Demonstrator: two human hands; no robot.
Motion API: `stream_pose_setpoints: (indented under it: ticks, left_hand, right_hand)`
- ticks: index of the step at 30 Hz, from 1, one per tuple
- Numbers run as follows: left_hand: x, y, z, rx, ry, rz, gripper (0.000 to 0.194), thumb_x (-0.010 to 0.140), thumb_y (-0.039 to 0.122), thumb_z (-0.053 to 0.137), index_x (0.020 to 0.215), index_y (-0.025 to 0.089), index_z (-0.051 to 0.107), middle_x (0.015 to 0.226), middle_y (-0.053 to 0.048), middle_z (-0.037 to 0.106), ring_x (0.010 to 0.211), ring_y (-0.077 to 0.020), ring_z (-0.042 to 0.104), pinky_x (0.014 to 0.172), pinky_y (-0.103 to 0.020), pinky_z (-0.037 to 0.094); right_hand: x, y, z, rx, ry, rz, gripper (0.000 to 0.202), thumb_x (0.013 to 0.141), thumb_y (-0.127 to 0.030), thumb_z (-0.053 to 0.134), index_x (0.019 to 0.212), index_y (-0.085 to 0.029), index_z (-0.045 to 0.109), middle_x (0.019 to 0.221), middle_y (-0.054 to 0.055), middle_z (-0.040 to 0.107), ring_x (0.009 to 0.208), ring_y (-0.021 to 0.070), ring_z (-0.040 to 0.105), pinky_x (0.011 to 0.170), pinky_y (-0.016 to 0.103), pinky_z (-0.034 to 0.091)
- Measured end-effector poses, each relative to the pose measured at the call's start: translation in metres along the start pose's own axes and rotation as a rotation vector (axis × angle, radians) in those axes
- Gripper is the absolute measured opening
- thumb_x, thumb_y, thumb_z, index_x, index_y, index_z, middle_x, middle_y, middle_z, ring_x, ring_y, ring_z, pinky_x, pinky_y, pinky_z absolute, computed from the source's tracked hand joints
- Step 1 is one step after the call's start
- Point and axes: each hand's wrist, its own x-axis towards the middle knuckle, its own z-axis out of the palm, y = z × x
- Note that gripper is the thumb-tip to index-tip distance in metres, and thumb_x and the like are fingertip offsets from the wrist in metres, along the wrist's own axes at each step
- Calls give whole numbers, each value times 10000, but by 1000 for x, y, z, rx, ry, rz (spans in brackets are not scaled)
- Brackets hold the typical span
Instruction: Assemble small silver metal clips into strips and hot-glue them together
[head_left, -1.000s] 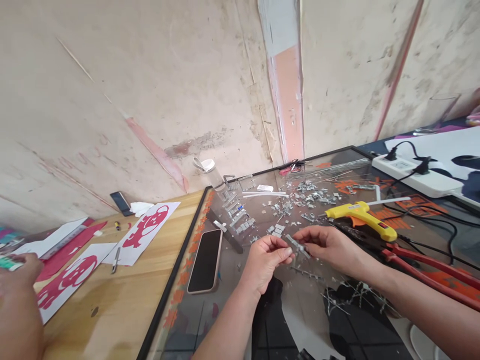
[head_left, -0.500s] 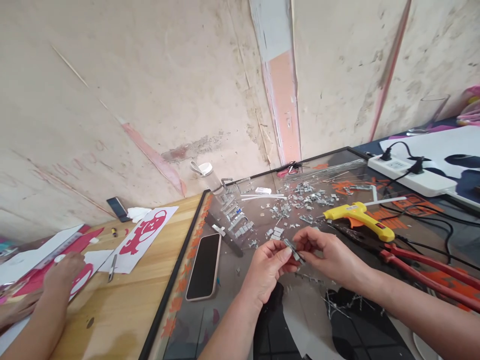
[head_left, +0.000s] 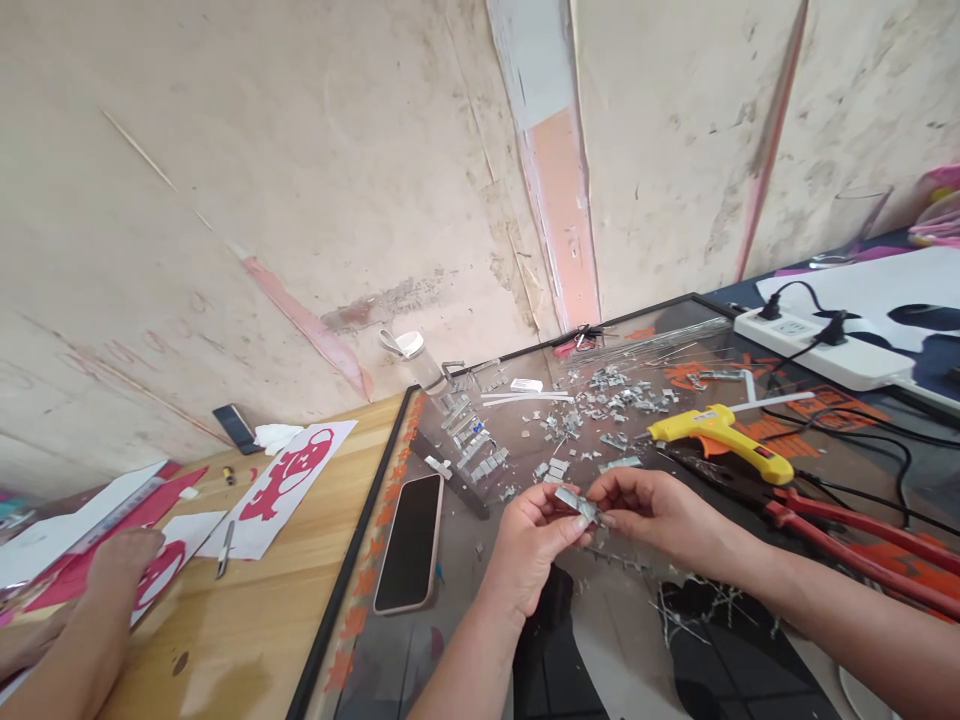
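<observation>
Between my two hands is a small silvery metal piece (head_left: 576, 502), narrow and flat with what looks like bent parts along it. My left hand (head_left: 534, 530) pinches it between thumb and fingers. From the other side, the closed fingertips of my right hand (head_left: 645, 508) grip its right end. Just beyond them a pile of small metal pieces (head_left: 622, 390) is scattered on the glass-topped table (head_left: 480, 590). Several similar pieces (head_left: 472, 435) stand in a row to the left. Thin twisted wires (head_left: 694, 610) lie below my right wrist.
To the right are a yellow glue gun (head_left: 720, 440), red-handled pliers (head_left: 847, 540) and a white power strip (head_left: 817, 350) with cables. A phone (head_left: 409, 545) and a bottle (head_left: 421, 362) are on the left. Another person's hand (head_left: 124, 560) works over red paper on the wooden table (head_left: 247, 625).
The metal piece has turned in my fingers, so its flat side now faces up and it lies more level. My hands stay close together. The other person's hand has shifted slightly.
</observation>
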Motion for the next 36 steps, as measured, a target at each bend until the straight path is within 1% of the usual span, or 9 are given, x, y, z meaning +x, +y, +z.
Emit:
stream_pose_setpoints:
  ticks: [7, 11, 15, 17, 19, 22, 25, 31, 36]
  left_hand:
    - [-1, 6, -4, 52, 2, 63, 304, 621, 189, 770, 900, 120, 669, 775, -45, 645, 696, -135, 608, 590, -212, 467]
    - [5, 6, -12, 156, 177, 143, 260, 637, 195, 734, 882, 135, 671, 762, -28, 617, 674, -124, 579, 610, -222, 459]
    - [10, 3, -20, 536, 334, 401, 118, 700, 168, 656, 815, 170, 682, 912, -69, 633, 828, -183, 588, 770, -297, 465]
    - [10, 1, -20, 719, 341, 555, 117, 735, 153, 625, 814, 202, 695, 1028, -83, 622, 972, -224, 561, 887, -345, 423]
    - [8, -2, -17, 842, 300, 623, 124, 770, 165, 607, 821, 225, 702, 1010, -85, 625, 998, -236, 542, 918, -360, 396]
    - [5, -7, -10, 929, 186, 569, 115, 813, 225, 586, 796, 219, 700, 849, -73, 616, 795, -199, 559, 761, -307, 430]
    - [5, -12, -4, 951, 120, 491, 117, 800, 261, 607, 737, 206, 688, 749, -46, 587, 637, -156, 517, 626, -262, 394]
    - [11, -22, 0, 1022, 131, 362, 74, 728, 258, 646, 693, 197, 669, 699, -25, 595, 618, -150, 521, 606, -250, 379]
    - [14, -24, 0, 1027, 157, 240, 69, 683, 237, 625, 639, 200, 663, 634, -13, 614, 567, -147, 519, 585, -255, 376]
  right_hand:
    - [1, -3, -8, 1, 62, 73, 222, 723, -344, 653, 861, -172, 628, 734, -16, 621, 615, 104, 513, 596, 228, 409]
    - [1, -3, -17, 30, 137, 122, 314, 681, -387, 692, 908, -175, 649, 695, -24, 584, 584, 101, 482, 577, 237, 406]
    - [2, -1, -29, 331, 229, 196, 313, 674, -345, 716, 926, -171, 649, 690, -4, 577, 584, 107, 502, 552, 238, 420]
    - [2, -2, -34, 488, 251, 201, 267, 664, -284, 720, 896, -174, 649, 718, 11, 580, 598, 113, 517, 529, 231, 426]
    - [2, -5, -39, 599, 234, 190, 222, 655, -224, 717, 860, -177, 644, 736, 15, 576, 610, 113, 521, 516, 221, 433]
    - [1, -11, -43, 703, 185, 194, 212, 648, -163, 704, 845, -183, 630, 788, 13, 585, 636, 107, 534, 523, 210, 445]
    - [1, -14, -43, 727, 185, 204, 236, 666, -162, 698, 887, -190, 622, 822, 14, 596, 645, 110, 545, 506, 203, 434]
    - [2, -14, -41, 679, 261, 232, 208, 698, -182, 692, 889, -193, 611, 789, 12, 602, 588, 99, 524, 451, 191, 374]
    - [3, -11, -43, 652, 256, 220, 193, 669, -141, 676, 829, -193, 581, 745, 0, 598, 580, 104, 532, 464, 201, 384]
